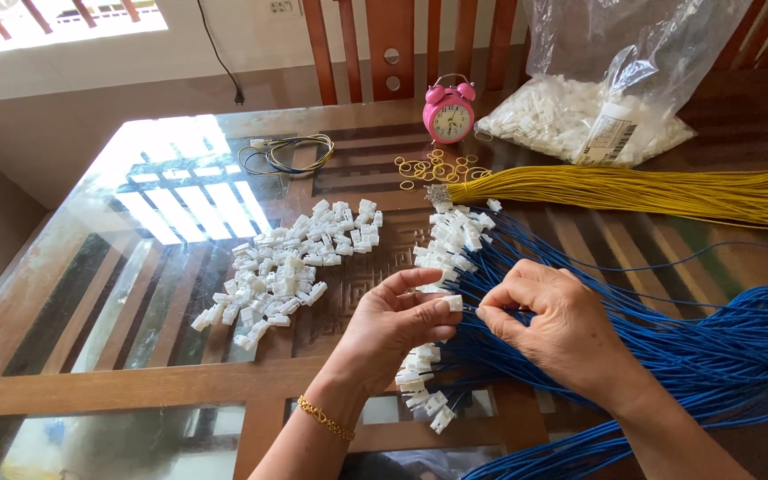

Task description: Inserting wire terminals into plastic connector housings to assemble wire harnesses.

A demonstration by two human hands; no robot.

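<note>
My left hand [393,324] pinches a small white plastic connector [452,303] between thumb and fingers. My right hand [555,329] holds the end of a blue wire [484,313] right beside that connector, fingers closed on it. Under both hands lies a bundle of blue wires [713,347], many of them ending in white connectors [452,240]. A loose pile of white connectors [286,262] lies to the left of my hands on the glass-topped table [135,267].
A bundle of yellow wires [651,191] lies across the far right. Behind it stand a clear bag of white connectors [588,116], a pink alarm clock [449,113], scattered yellow rubber bands [433,169] and a small coil of coloured wires [286,153]. A wooden chair [384,44] stands beyond the table.
</note>
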